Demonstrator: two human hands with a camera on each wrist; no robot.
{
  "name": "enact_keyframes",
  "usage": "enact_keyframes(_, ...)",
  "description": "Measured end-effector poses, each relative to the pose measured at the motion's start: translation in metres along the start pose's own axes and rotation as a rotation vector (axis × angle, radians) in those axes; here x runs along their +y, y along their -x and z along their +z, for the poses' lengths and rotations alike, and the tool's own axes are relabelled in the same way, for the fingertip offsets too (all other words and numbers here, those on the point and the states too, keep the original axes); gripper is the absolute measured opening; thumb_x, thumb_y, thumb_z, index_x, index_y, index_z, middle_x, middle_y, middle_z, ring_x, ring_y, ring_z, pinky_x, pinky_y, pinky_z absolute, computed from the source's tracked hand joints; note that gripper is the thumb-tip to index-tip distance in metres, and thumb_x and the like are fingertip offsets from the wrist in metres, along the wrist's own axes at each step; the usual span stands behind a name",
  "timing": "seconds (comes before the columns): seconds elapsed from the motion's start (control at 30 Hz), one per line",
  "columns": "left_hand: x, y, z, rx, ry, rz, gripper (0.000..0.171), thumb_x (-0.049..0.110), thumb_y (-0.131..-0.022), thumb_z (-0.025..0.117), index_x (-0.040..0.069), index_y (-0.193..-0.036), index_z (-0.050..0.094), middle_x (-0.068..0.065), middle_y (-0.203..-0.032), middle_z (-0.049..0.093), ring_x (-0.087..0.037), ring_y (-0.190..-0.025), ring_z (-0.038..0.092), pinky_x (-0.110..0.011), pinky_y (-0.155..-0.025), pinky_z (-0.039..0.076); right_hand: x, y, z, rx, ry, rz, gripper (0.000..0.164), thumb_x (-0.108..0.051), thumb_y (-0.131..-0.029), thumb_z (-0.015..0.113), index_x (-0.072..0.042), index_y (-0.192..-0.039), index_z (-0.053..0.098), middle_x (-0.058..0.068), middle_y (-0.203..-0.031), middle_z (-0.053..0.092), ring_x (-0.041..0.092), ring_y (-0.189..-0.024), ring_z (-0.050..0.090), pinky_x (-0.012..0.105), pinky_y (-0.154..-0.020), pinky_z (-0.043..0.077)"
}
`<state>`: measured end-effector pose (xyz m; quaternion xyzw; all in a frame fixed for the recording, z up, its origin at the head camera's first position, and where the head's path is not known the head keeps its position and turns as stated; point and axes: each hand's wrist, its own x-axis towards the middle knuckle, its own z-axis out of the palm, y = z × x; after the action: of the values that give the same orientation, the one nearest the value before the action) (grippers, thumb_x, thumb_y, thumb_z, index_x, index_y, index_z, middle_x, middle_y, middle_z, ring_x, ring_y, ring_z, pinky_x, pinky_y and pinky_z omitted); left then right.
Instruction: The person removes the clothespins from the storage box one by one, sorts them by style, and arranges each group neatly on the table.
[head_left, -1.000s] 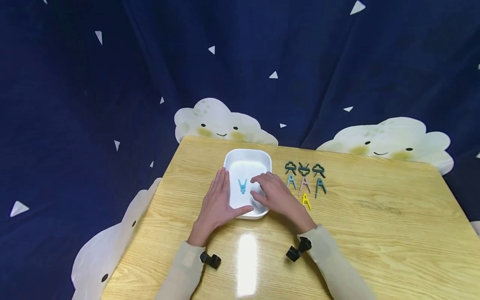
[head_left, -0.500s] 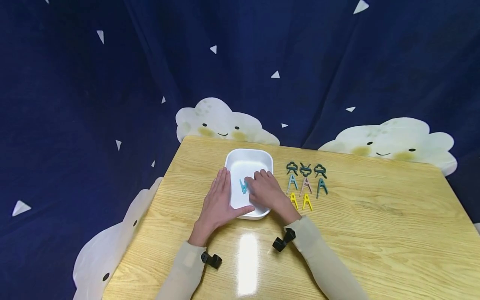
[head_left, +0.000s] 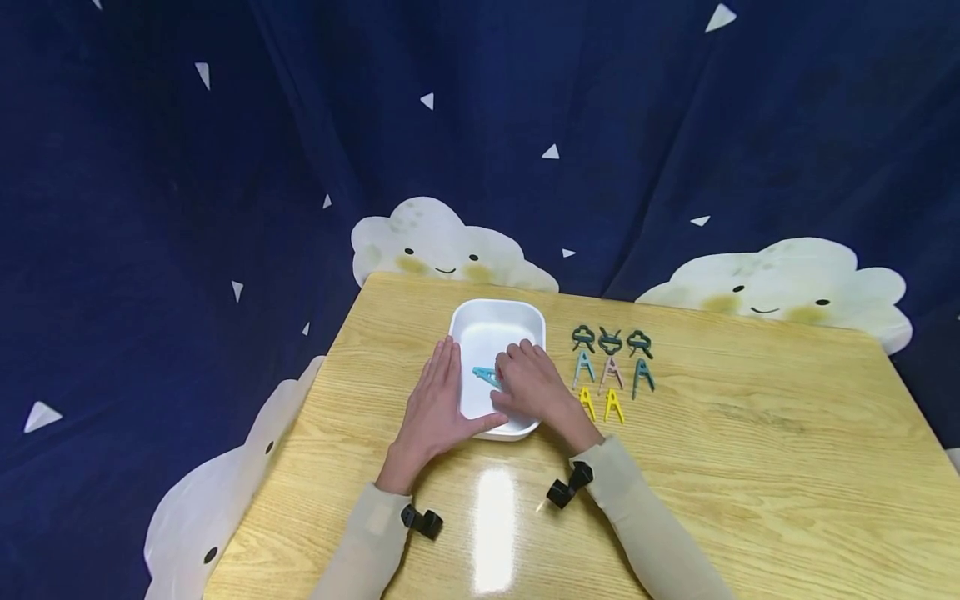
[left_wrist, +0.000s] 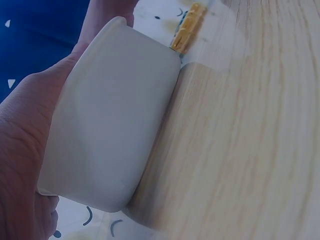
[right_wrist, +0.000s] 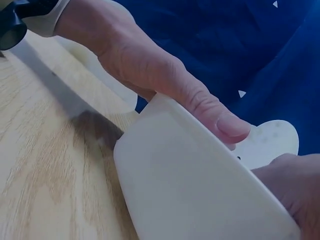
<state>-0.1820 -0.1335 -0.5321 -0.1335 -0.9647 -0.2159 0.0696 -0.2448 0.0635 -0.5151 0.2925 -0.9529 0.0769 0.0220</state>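
Observation:
A white tray (head_left: 498, 308) stands on the wooden table, its outer wall (left_wrist: 110, 115) filling much of the left wrist view. My left hand (head_left: 437, 400) lies along the left rim with straight fingers, the thumb reaching across the near rim. Inside the tray lies a light blue clothespin (head_left: 486, 374), turned sideways. My right hand (head_left: 531, 383) reaches over the right rim and pinches this clothespin between thumb and curled fingers, which hide its right end. In the right wrist view the tray wall (right_wrist: 185, 175) blocks sight of the clothespin; the right thumb (right_wrist: 232, 125) shows above the rim.
Right of the tray, clips lie in rows: dark green cloud-shaped clips (head_left: 610, 342) at the back, then a light blue clothespin (head_left: 584, 367), a pink clothespin (head_left: 611, 372) and a dark green clothespin (head_left: 642, 377). Nearest are two yellow clothespins (head_left: 614, 406). A dark blue curtain (head_left: 480, 125) hangs behind.
My right hand has moved left and down over the light blue clothespin and curled its fingers onto it. The clothespin has turned from upright to sideways. My left hand stays on the tray.

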Motion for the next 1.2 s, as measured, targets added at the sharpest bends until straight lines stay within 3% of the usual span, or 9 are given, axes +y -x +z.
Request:
enact_keyframes(0.1,0.0,0.0002,-0.0001,-0.002,0.004,0.001,0.141,0.097,-0.075,0.052,-0.003,-0.166,0.009,-0.012,-0.175,-0.003,-0.028,-0.162,0.001,-0.044,-0.131,0.012,-0.0005,0.0002,0.0011,0.02,0.039,-0.002,0.041,-0.043,-0.083,0.08,-0.008,-0.101,0.071,0.007,-0.096,0.057,0.028,-0.096,0.047,0.042,-0.087,0.043)
enact_keyframes(0.27,-0.0003,0.0004,-0.0003,-0.008,-0.002,-0.001,0.14,0.096,-0.076,0.053,-0.002,-0.166,0.008,-0.015,-0.175,0.001,-0.028,-0.162,0.002,-0.044,-0.131,0.013,-0.0016,0.0021,0.0014,-0.005,0.059,-0.011,0.042,-0.054,-0.088,0.075,-0.014,-0.079,0.067,0.004,-0.09,0.055,0.027,-0.094,0.045,0.042,-0.087,0.041)
enact_keyframes(0.33,-0.0006,0.0003,-0.0002,-0.011,-0.003,-0.004,0.14,0.095,-0.076,0.053,-0.002,-0.166,0.008,-0.017,-0.175,0.003,-0.029,-0.162,0.002,-0.044,-0.131,0.013,-0.0016,0.003,0.0015,-0.003,0.036,-0.013,0.045,-0.059,-0.089,0.073,-0.016,-0.08,0.067,0.003,-0.092,0.056,0.026,-0.096,0.045,0.042,-0.088,0.042)
enact_keyframes(0.47,-0.0006,0.0004,-0.0003,-0.011,0.0,-0.008,0.14,0.095,-0.076,0.053,-0.001,-0.166,0.008,-0.018,-0.175,0.006,-0.028,-0.162,0.002,-0.046,-0.13,0.015,-0.0016,0.0034,0.0018,0.009,0.009,-0.018,0.057,-0.064,-0.088,0.073,-0.013,-0.114,0.072,0.008,-0.106,0.061,0.028,-0.102,0.048,0.044,-0.093,0.044)
enact_keyframes(0.53,-0.0005,0.0005,0.0,-0.003,0.003,-0.005,0.14,0.096,-0.076,0.053,-0.002,-0.166,0.009,-0.018,-0.175,0.007,-0.029,-0.162,0.004,-0.047,-0.13,0.016,-0.0022,0.0028,0.0016,-0.015,0.031,-0.02,0.07,-0.066,-0.088,0.071,-0.017,-0.138,0.065,0.01,-0.115,0.06,0.029,-0.106,0.048,0.045,-0.096,0.044)
enact_keyframes(0.63,-0.0003,0.0005,0.0002,0.003,0.003,0.005,0.139,0.096,-0.076,0.052,-0.003,-0.165,0.011,-0.019,-0.175,0.007,-0.031,-0.162,0.006,-0.048,-0.13,0.017,-0.0035,0.0014,0.0013,-0.073,0.084,-0.024,0.076,-0.069,-0.091,0.066,-0.027,-0.153,0.054,0.013,-0.123,0.059,0.03,-0.11,0.048,0.046,-0.098,0.044)
enact_keyframes(0.8,0.0004,0.0007,-0.0003,-0.003,0.001,0.0,0.139,0.095,-0.076,0.054,-0.002,-0.165,0.01,-0.017,-0.175,0.004,-0.03,-0.162,0.004,-0.046,-0.13,0.015,-0.0046,0.0005,0.0009,-0.108,0.121,-0.022,0.066,-0.065,-0.093,0.066,-0.025,-0.145,0.061,0.013,-0.12,0.058,0.03,-0.11,0.047,0.046,-0.099,0.043)
enact_keyframes(1.03,0.0006,0.0009,-0.0008,-0.008,0.002,-0.006,0.138,0.093,-0.077,0.055,-0.001,-0.166,0.009,-0.017,-0.175,0.005,-0.023,-0.162,-0.004,-0.045,-0.13,0.014,-0.0032,0.0012,0.0018,-0.053,0.08,-0.035,0.064,-0.069,-0.091,0.066,-0.019,-0.131,0.065,0.009,-0.111,0.056,0.028,-0.104,0.047,0.042,-0.092,0.044)
enact_keyframes(1.2,-0.0003,0.0003,0.0008,0.008,0.002,0.012,0.138,0.095,-0.077,0.052,-0.002,-0.165,0.011,-0.019,-0.175,0.007,-0.031,-0.162,0.005,-0.048,-0.13,0.017,-0.0025,0.0016,0.002,-0.039,0.067,-0.046,0.065,-0.071,-0.092,0.063,-0.016,-0.125,0.07,0.009,-0.109,0.057,0.027,-0.102,0.047,0.042,-0.09,0.045)
